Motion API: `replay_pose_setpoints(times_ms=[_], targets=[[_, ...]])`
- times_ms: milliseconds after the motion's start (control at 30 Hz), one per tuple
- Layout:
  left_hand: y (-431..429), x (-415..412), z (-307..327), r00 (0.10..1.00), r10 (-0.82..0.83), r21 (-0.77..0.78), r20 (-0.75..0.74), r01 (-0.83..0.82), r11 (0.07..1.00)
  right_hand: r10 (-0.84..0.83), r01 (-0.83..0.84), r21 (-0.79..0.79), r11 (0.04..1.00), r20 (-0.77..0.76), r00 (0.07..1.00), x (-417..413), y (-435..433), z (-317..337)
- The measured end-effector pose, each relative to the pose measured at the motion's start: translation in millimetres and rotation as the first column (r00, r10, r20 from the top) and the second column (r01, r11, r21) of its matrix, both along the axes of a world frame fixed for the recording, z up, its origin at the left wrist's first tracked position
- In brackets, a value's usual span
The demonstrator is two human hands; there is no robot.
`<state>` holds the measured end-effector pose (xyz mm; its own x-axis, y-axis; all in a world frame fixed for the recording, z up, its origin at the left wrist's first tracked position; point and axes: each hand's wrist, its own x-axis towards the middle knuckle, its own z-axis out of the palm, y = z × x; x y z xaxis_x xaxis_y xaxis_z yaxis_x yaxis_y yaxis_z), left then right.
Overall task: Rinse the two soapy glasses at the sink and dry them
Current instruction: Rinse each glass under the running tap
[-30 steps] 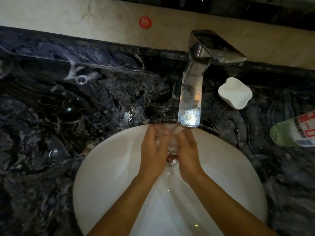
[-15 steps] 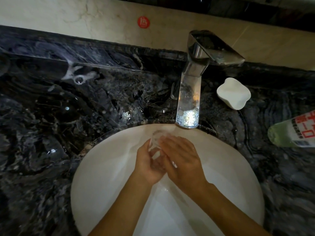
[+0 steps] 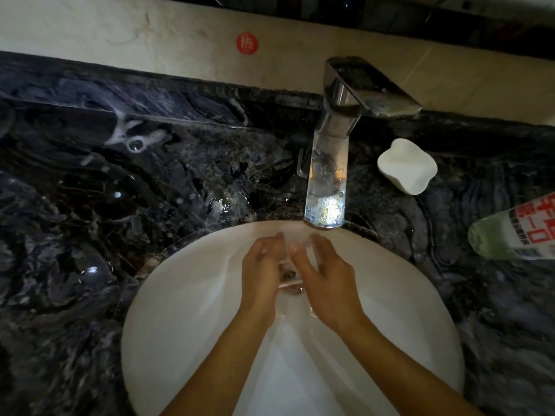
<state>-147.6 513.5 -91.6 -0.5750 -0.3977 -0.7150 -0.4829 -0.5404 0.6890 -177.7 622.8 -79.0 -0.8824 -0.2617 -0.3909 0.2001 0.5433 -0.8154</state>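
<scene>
Under faucet, over sink: left grip curled round glass; right grip fingers spread, touching it. Turn glass, rinse inside too; likely slippery, hold firm.

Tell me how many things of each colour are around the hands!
White: 2, the sink and the soap dish
Silver: 1, the tap
Red: 1, the round sticker
Green: 1, the bottle
Black: 1, the counter
Total: 6
</scene>
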Motion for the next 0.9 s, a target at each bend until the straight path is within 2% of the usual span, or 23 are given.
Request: replay_pose_setpoints(times_ms=[67,100,133,200,267,300,333,367,400,467,500,533,600,633,700,733,767,833,900], targets=[[1.8,0.9,-5.0,0.988,-0.102,-0.282,-0.113,0.067,0.957,-0.150,0.196,-0.120,0.973,0.314,0.938,-7.6,-3.6,-0.4],[4.0,0.6,-4.5,0.983,-0.122,-0.351,-0.134,0.068,0.934,-0.173,0.243,-0.138,0.960,0.393,0.903,-10.8,-5.5,0.6],[5.6,-0.6,-4.1,0.985,-0.106,-0.361,-0.135,0.051,0.931,-0.173,0.244,-0.142,0.959,0.386,0.906,-12.6,-7.1,1.7],[4.8,-6.6,0.1,0.997,-0.024,-0.178,-0.067,0.011,0.984,-0.125,0.149,-0.129,0.980,0.175,0.977,-12.6,-6.6,1.3],[-3.1,-13.7,5.2,0.996,-0.052,0.124,0.067,0.043,0.991,0.000,-0.005,-0.151,0.989,-0.032,1.000,-10.9,-1.0,-1.7],[-6.3,-15.1,8.9,0.989,-0.107,0.207,0.105,0.084,0.975,0.050,-0.063,-0.165,0.984,-0.083,0.995,-8.6,2.3,-3.7],[-7.2,-16.3,8.9,0.982,-0.153,0.204,0.108,0.129,0.971,0.057,-0.071,-0.199,0.977,-0.075,0.996,-6.5,4.4,-5.0],[-5.9,-16.4,6.9,0.979,-0.187,0.106,0.083,0.178,0.978,0.018,-0.017,-0.239,0.971,0.001,1.000,-5.4,5.0,-4.9],[-3.0,-15.0,-0.4,0.980,-0.195,-0.076,0.040,0.197,0.977,-0.048,0.083,-0.280,0.956,0.129,0.991,-5.3,3.4,-4.3],[2.6,-9.4,-6.6,0.977,-0.185,-0.421,-0.108,0.124,0.899,-0.107,0.262,-0.317,0.912,0.433,0.895,-8.1,-1.3,-1.0],[5.5,-6.0,-6.8,0.966,-0.192,-0.489,-0.174,0.085,0.868,-0.108,0.294,-0.307,0.905,0.504,0.857,-10.6,-3.3,-0.7],[7.9,-3.8,-9.0,0.958,-0.195,-0.499,-0.210,0.066,0.864,-0.105,0.281,-0.288,0.916,0.502,0.858,-12.4,-4.2,-1.6],[7.3,-5.3,-12.1,0.974,-0.143,-0.348,-0.176,0.074,0.935,-0.120,0.205,-0.244,0.948,0.322,0.939,-10.3,-2.8,-3.3],[4.5,-9.3,-9.2,0.987,-0.118,-0.194,-0.107,0.096,0.976,-0.106,0.147,-0.234,0.961,0.178,0.978,-8.5,0.3,-4.1],[-3.1,-17.2,-1.7,0.987,-0.155,0.119,0.042,0.149,0.982,0.005,-0.011,-0.282,0.959,-0.022,1.000,-6.0,8.8,-8.3],[-5.7,-19.1,-1.1,0.980,-0.188,0.154,0.070,0.176,0.972,0.040,-0.047,-0.320,0.946,-0.027,0.999,-5.1,11.4,-11.3],[-6.1,-19.0,0.5,0.979,-0.195,0.104,0.063,0.188,0.977,0.038,-0.024,-0.354,0.935,0.032,0.999,-5.4,10.3,-8.9],[0.4,-11.0,1.2,0.984,-0.176,-0.195,-0.037,0.166,0.967,-0.067,0.149,-0.328,0.933,0.249,0.966,-8.4,5.1,-3.6],[7.6,0.7,-1.9,0.959,-0.226,-0.477,-0.169,0.121,0.870,-0.106,0.260,-0.257,0.931,0.490,0.865,-12.5,-0.4,-1.2]])
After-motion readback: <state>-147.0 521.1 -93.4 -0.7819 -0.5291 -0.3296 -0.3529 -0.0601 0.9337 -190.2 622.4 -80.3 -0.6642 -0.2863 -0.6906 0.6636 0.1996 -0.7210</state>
